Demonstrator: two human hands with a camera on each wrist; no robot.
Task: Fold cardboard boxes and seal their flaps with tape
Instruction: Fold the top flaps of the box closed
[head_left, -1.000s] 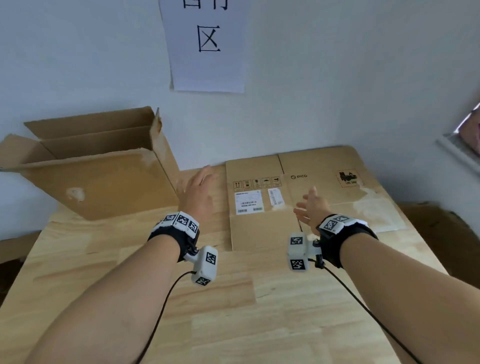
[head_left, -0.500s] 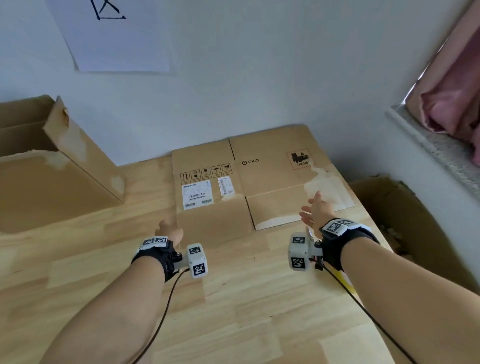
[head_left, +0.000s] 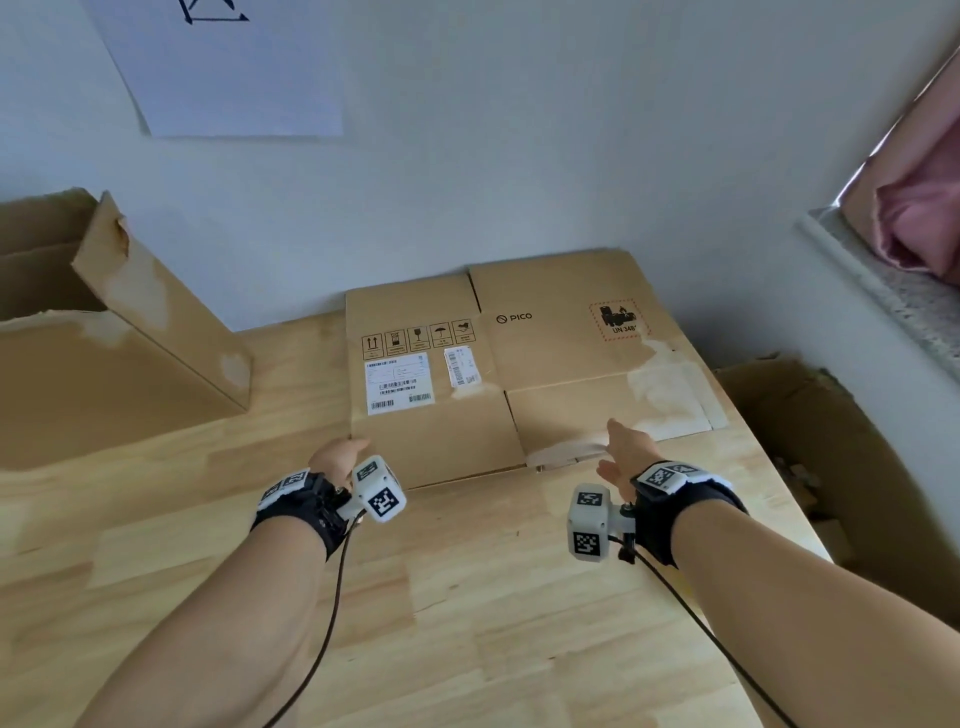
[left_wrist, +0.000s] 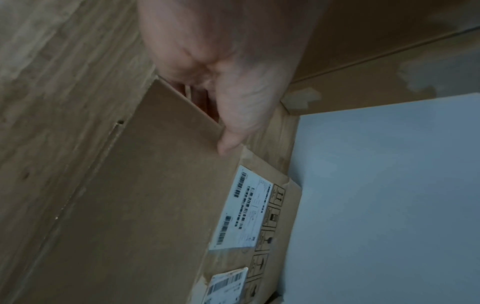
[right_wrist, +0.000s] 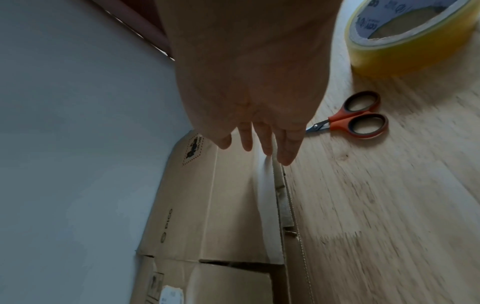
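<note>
You are reaching for a flattened brown corrugated cardboard box (head_left: 519, 364) lying flat on the pale wooden tabletop (head_left: 467, 597), its far edge against the white wall. Your left hand (head_left: 335, 460) is taking its near left corner: the wrist view shows the thumb on top and the fingers seemingly tucked under the edge, though blur makes the grip hard to confirm. Your right hand (head_left: 623, 452) is hovering open, fingers straight, just over the near edge of the right flap, holding nothing.

The sheet is likely light and stiff along its panels but floppy at the scored creases, so you are best taking it by opposite edges rather than by a loose flap. Torn, pale patches where old tape was stripped suggest the facing paper is weak there.

Printed on it are "PICO", a red dashed hazard mark reading "UN 348…", handling symbols and white barcode labels too small to read.

A roll of yellowish clear packing tape (right_wrist: 413, 35) and orange-handled scissors (right_wrist: 355, 117) are lying near your right hand.
</note>
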